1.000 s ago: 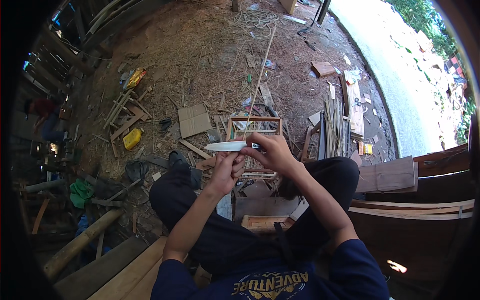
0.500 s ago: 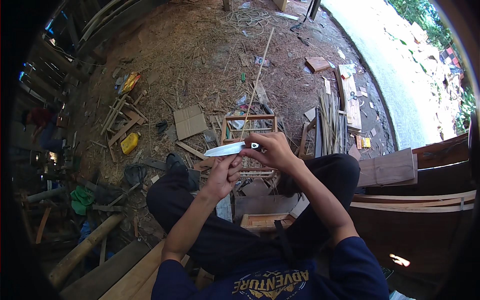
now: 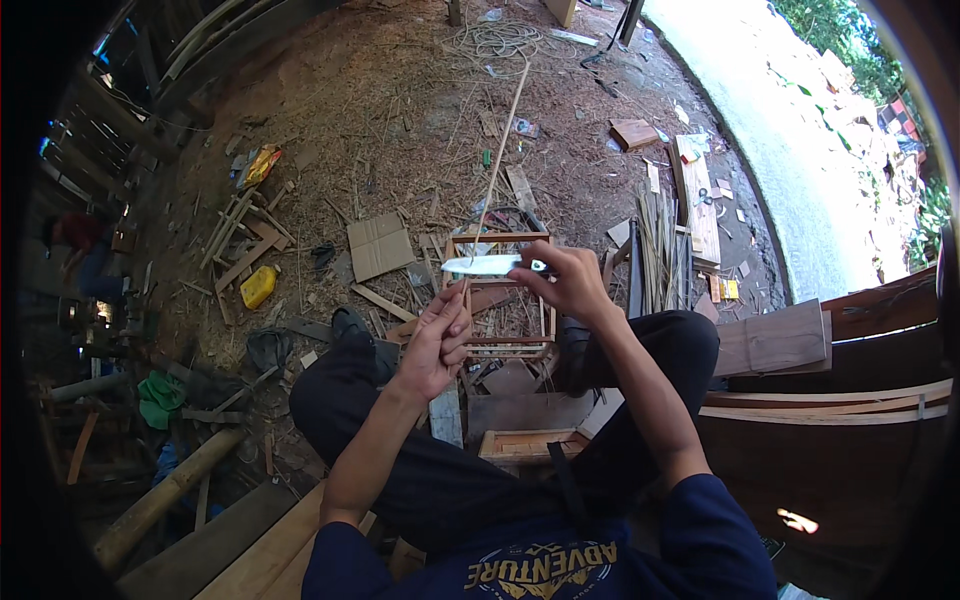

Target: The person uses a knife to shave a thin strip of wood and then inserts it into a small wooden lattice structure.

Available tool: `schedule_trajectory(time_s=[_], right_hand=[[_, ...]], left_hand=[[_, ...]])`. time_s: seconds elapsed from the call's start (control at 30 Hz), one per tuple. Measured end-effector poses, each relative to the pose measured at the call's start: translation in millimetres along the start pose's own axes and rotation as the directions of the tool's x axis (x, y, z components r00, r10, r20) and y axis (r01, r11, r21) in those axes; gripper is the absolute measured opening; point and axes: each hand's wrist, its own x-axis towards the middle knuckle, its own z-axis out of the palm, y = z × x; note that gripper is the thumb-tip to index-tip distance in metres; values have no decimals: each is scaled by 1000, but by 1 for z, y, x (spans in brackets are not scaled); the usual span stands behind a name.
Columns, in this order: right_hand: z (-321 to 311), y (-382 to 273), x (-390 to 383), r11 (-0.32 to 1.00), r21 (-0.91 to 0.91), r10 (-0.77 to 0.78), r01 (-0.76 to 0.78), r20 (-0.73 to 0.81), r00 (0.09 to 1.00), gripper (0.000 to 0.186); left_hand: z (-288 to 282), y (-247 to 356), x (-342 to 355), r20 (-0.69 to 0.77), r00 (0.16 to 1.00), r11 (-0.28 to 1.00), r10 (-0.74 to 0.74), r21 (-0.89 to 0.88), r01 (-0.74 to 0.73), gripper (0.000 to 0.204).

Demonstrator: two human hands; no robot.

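My left hand [image 3: 434, 352] is closed on the near end of a long, thin wooden strip [image 3: 505, 140], which reaches far out over the ground. In my right hand [image 3: 570, 283] is a knife [image 3: 485, 265] with a broad, pale blade. Its dark handle is mostly covered by my fingers. The blade points left and lies across the strip, just beyond my left fingertips; I cannot tell whether it touches the wood. Beneath the hands stands a small wooden frame [image 3: 549, 318], between my legs.
A cardboard piece [image 3: 380, 245] and a yellow jug [image 3: 259, 287] lie to the left on debris-covered ground. Upright thin strips [image 3: 657, 250] and planks [image 3: 770, 342] stand at the right. Coiled rope [image 3: 497, 40] lies far ahead. Another person [image 3: 85, 250] is at the far left.
My right hand has moved the knife farther away and to the right, apart from my left hand. My left hand has shifted slightly left, and the strip's far end has swung left.
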Motion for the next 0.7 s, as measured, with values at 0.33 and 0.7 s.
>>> schedule_trajectory(time_s=[0.33,0.7], right_hand=[[-6,2,5,988,-132,60,-74,-102,993,28],[-5,-5,6,983,-179,20,-34,-76,997,27]], left_hand=[[-8,0,-9,-8,1000,1000,-9,16,10,25],[-5,7,-12,-2,999,936,45,350,-41,31]])
